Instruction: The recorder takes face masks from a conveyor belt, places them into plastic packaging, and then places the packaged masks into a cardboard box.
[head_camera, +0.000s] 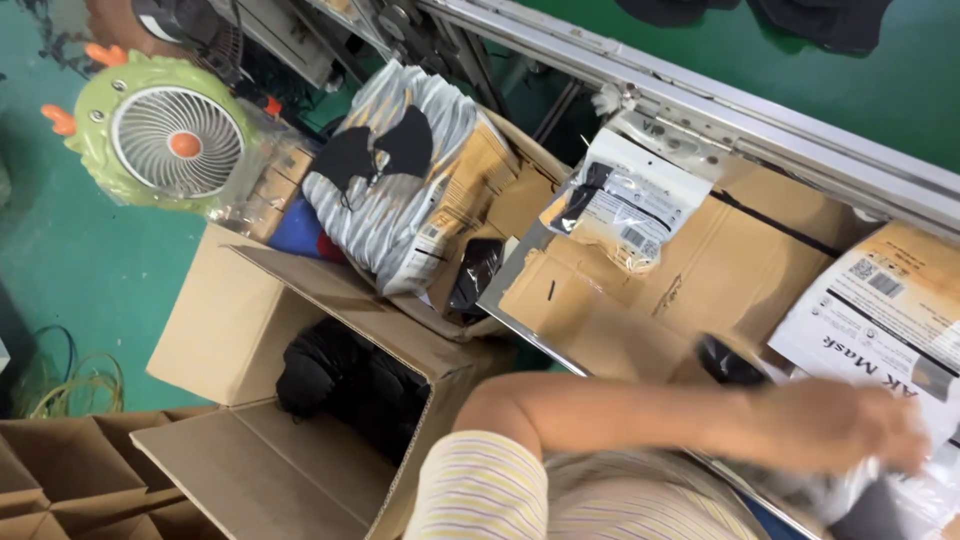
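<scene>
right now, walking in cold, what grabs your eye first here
The green fan with orange horns at upper left stands out. In the foreground a blurred hand reaches right onto white printed packets. Below left, an open cardboard box holds black items.

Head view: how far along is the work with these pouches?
Done: a sealed pouch lies on flattened cardboard, striped packets fill a box. In hand: a blurred hand reaches among white pouches. Left: loose black items sit in the open carton.

Left arm outstretched rightward, blurred left hand (850, 425), fingers curled.
</scene>
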